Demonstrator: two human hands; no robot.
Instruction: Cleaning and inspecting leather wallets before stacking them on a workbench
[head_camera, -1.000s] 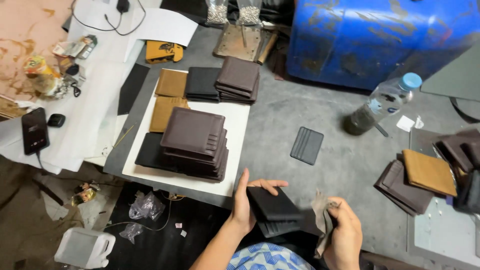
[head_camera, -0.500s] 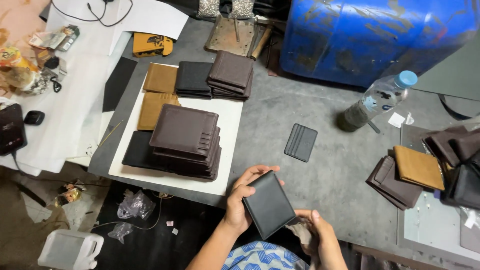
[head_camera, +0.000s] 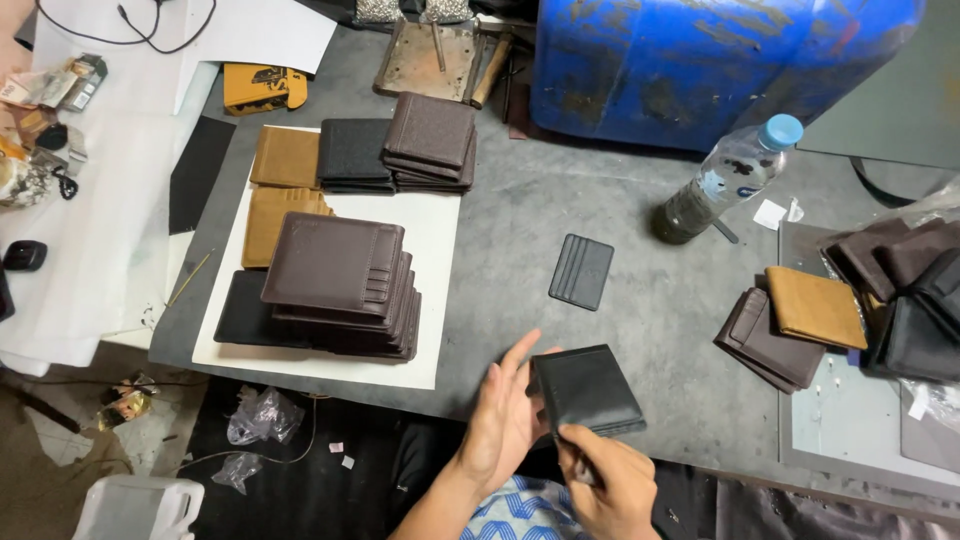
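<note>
1 head-worn view, steep downward look, close over grey worktable (head_camera: 620, 230)

Small leather-goods workshop, wallet-making bench. Evidence: grey work table (head_camera: 600, 200) carrying sorted stacks of finished bifold wallets on a white sheet (head_camera: 440, 260), namely a dark brown stack (head_camera: 340, 275), a black stack (head_camera: 352, 152), a second brown stack (head_camera: 430, 140) and tan pieces (head_camera: 285, 155); 1 loose black card holder (head_camera: 581, 270); further brown, tan and black wallets heaped at the right edge (head_camera: 820, 310). Rusty metal tool base (head_camera: 430, 60) at the back, large scuffed blue plastic drum (head_camera: 720, 60), plastic water bottle (head_camera: 730, 180), cables and paper scraps on the side surface (head_camera: 100, 200), plastic bags on the bare floor (head_camera: 260, 415).
</note>
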